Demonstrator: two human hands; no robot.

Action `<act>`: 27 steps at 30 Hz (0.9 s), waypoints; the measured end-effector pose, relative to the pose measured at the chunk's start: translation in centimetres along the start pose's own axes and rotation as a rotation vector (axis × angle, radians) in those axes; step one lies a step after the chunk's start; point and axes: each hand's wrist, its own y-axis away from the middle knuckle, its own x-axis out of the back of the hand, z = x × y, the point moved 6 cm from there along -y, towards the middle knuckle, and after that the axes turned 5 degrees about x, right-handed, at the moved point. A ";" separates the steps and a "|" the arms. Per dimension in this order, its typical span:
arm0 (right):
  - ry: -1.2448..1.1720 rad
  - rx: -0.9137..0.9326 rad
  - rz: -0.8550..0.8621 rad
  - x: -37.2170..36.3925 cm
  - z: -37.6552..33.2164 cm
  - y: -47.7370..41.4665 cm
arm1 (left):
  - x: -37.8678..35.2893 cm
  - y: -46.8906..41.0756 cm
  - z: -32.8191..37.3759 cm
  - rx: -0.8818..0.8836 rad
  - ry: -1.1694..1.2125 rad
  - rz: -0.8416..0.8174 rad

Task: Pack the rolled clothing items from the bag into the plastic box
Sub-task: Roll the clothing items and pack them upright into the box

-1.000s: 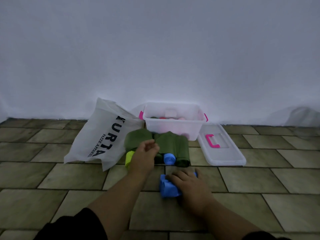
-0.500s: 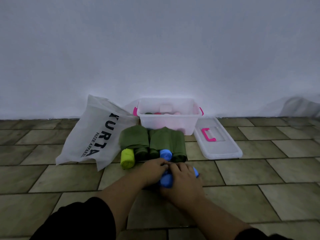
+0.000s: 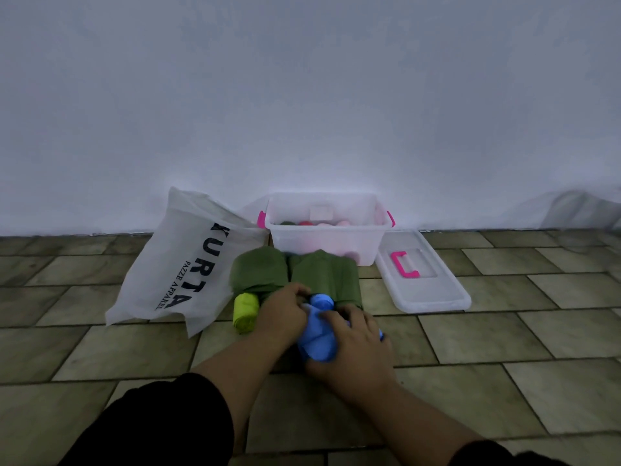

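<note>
Blue rolled cloth lies on the tiled floor in front of the plastic box, gripped by both hands. Left hand has fingers curled over the roll's far end; right hand is clasped across its near side. A second blue roll end shows just behind; whether it touches the held roll cannot be told. Between the hands and the box front: two dark green rolls, side by side, the right one against the box wall. Lime roll just left of the left hand. Box is translucent, open, set against the wall, with pink side latches; dark green, red and pink rolls are visible inside. White bag lies left of the box, printed "KURTA" in large black letters, and a smaller line beneath reads roughly "PAZZE APPAREL". Clear lid with pink handle lies flat to the right of the box.
</note>
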 end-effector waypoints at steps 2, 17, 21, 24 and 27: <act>0.027 0.069 -0.012 0.1 -0.4 0.3 | 1.6 -0.3 0.3 -0.076 -0.048 0.112; 0.076 0.188 -0.051 -1.0 -0.5 3.0 | 1.7 1.0 0.3 0.097 -0.351 -0.087; -0.033 0.318 0.015 -0.6 0.0 4.9 | 0.2 1.4 -1.4 0.246 -0.396 -0.287; -0.069 0.316 -0.078 -0.8 0.6 5.4 | -1.1 1.4 -1.0 0.203 -0.378 -0.395; -0.052 0.339 -0.049 -0.5 0.3 5.2 | -1.9 0.9 0.3 0.078 -0.293 -0.410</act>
